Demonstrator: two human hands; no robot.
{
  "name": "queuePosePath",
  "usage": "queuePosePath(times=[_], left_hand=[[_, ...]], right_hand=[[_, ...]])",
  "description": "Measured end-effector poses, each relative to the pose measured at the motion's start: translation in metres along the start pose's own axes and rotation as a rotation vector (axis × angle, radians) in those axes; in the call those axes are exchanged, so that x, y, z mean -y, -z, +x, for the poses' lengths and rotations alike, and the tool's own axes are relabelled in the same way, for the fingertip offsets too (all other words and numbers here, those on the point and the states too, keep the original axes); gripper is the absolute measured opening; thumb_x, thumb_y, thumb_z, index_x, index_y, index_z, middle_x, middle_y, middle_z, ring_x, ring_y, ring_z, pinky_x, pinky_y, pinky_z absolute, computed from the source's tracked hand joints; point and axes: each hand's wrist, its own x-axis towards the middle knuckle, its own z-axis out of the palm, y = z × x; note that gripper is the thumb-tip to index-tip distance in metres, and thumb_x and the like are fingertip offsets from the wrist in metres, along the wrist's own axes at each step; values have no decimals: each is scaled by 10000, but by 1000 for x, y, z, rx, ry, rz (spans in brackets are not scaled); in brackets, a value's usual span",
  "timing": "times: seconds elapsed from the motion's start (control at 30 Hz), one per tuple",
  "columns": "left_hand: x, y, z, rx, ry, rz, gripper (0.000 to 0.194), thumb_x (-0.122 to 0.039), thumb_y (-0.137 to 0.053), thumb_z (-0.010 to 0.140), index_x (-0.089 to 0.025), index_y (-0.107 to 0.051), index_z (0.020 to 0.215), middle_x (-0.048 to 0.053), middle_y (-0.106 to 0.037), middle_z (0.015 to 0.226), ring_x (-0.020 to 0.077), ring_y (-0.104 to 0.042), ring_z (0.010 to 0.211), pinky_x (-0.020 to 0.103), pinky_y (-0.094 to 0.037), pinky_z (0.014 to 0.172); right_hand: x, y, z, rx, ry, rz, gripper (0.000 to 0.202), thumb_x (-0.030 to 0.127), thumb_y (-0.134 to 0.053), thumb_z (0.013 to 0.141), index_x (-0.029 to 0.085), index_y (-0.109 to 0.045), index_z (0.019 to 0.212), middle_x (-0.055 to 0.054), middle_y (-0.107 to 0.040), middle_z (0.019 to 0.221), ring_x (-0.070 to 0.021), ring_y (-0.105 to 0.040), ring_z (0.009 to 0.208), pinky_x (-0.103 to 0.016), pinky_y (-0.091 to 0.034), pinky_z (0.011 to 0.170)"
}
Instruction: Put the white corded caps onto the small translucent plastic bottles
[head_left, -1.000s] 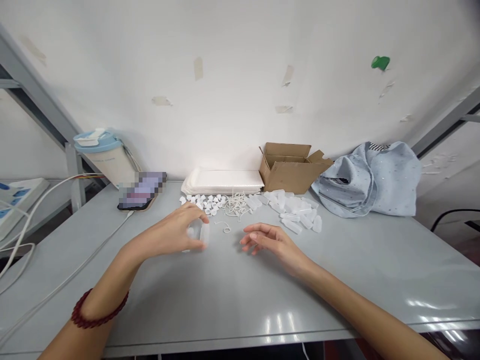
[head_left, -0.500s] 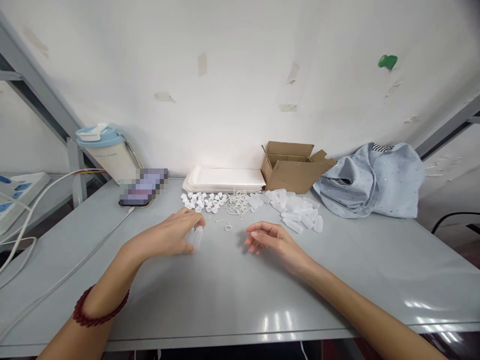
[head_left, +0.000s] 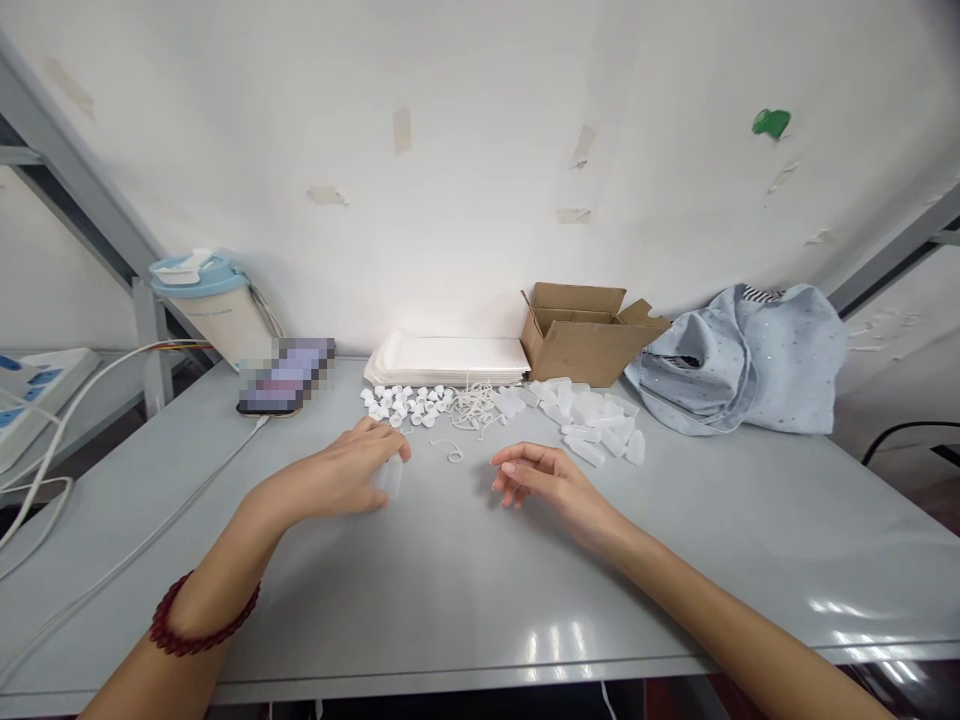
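My left hand (head_left: 349, 468) curves low over the table, its thumb and fingertips around a clear plastic tube (head_left: 391, 476). The palm side is hidden, so I cannot see how many tubes lie under it. To the right, my right hand (head_left: 544, 478) hovers with loosely bent, parted fingers and nothing in them. Small white caps (head_left: 409, 403) are heaped beyond my left hand. Beside them lies a tangle of white cord pieces (head_left: 474, 405), with one loose curled cord (head_left: 454, 452) nearer me. Several frosted plastic tubes (head_left: 592, 415) are piled beyond my right hand.
A stack of white envelopes (head_left: 457, 358) and an open cardboard box (head_left: 585, 350) stand against the wall. On the right lies a light blue cloth bag (head_left: 750, 370). A phone (head_left: 289, 375) on a charging cable and a lidded cup (head_left: 221, 310) are on the left.
My left thumb has drawn back slightly, and the tube beside it shows a little differently. My right hand stays almost still. The view has shifted very slightly.
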Motion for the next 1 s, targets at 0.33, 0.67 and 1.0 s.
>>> queuePosePath(times=[0.33, 0.67, 1.0], left_hand=[[2, 1, 0, 55, 32, 31, 465, -147, -492, 587, -243, -566, 1036, 42, -544, 1015, 271, -475, 1066, 345, -456, 813], [5, -1, 0, 24, -14, 17, 375, -217, -588, 628, -238, -564, 1002, 42, -557, 1036, 273, -460, 1071, 348, -450, 817], [-30, -23, 17, -287, -260, 5, 166, -280, -476, 895, -199, -546, 1022, 62, -573, 1056, 237, -472, 1054, 369, -429, 875]], right_hand=[[1, 0, -1, -4, -9, -7, 207, 362, -623, 814, 172, -649, 893, -33, -654, 782, -126, -596, 654, -274, -439, 643], [0, 1, 0, -3, 2, -17, 212, 365, -614, 820, 171, -646, 899, -33, -654, 785, -123, -597, 652, -271, -441, 644], [5, 13, 2, -167, 110, -330, 203, 355, -558, 838, 179, -614, 923, -36, -662, 807, -141, -602, 665, -296, -460, 656]])
